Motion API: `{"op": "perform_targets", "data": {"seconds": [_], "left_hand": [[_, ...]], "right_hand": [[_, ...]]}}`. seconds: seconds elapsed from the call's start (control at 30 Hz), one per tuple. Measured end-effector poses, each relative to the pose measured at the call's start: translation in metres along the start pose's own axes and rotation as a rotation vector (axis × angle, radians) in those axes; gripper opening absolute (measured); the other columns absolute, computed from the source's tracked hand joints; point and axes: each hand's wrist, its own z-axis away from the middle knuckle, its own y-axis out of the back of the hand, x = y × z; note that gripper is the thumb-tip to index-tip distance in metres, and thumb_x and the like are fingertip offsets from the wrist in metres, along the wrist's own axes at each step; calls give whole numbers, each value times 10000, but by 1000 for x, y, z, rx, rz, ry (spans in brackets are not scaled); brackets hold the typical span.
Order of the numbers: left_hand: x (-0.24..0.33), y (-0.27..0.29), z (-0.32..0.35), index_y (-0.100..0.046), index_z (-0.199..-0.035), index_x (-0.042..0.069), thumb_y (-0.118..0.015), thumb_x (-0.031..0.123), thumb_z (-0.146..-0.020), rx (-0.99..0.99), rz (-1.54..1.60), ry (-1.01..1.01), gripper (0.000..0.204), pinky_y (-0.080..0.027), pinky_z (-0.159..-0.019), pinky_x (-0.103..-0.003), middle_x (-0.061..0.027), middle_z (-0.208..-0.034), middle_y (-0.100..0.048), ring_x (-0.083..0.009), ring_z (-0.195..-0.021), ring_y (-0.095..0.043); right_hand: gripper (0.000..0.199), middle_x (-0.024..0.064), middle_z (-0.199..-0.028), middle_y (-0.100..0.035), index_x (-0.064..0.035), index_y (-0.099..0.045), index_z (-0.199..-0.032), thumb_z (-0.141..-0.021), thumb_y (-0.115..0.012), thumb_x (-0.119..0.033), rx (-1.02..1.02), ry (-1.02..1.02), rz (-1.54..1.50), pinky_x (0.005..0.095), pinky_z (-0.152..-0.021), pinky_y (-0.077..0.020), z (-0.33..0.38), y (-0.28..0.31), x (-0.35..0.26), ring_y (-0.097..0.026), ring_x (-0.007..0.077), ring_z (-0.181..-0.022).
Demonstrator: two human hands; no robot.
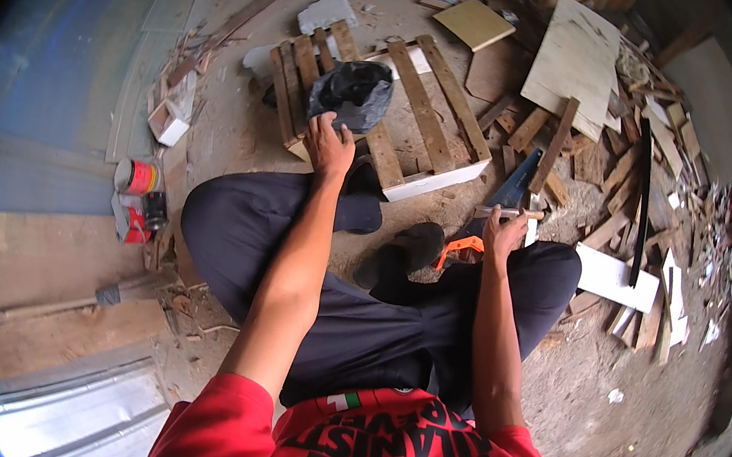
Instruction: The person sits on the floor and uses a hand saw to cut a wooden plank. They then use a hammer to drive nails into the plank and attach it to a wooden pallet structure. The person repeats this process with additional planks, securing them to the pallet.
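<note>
A crumpled black plastic bag [364, 111] rests on a slatted wooden pallet [423, 117] in front of me. My left hand [331, 144] is at the bag's near left edge, its fingers curled against the plastic. Above my right knee, my right hand [504, 235] is closed around a slim tool with a light wooden handle [523, 214]; its working end is too small to make out. Just beyond and beside that hand lies a handsaw with a blue blade [515, 181] and an orange handle [462, 248], partly hidden by the hand and tool.
Scrap wood [620, 168] is heaped on the right, with a large pale board [576, 62] behind it. A white board [616, 277] lies beside my right knee. Red cans [137, 176] stand at the left near a wall. Pale rubble [327, 12] lies beyond the pallet.
</note>
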Motion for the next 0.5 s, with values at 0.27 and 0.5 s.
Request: {"op": "perform_targets", "data": {"seconds": [0.27, 0.5], "left_hand": [[-10, -22, -38, -632, -1113, 105, -564, 315, -941, -586, 136, 82, 280, -389, -1020, -506, -135, -1208, -606, -329, -1197, -531], [1, -33, 43, -552, -1358, 185, -582, 359, -937, -416, 15, -114, 457, -282, -1133, -535, -119, -1439, -480, -292, -1319, -461]], "right_hand": [[502, 200, -1045, -614, 107, -441, -1230, -910, -709, -173, -59, 217, -102, 344, -807, -529, -11, -19, 67, -640, 254, -905], [519, 184, -937, -644, 89, -469, -1227, -890, -716, -219, -89, 289, 61, 367, -743, -512, -13, -22, 79, -650, 266, -819]]}}
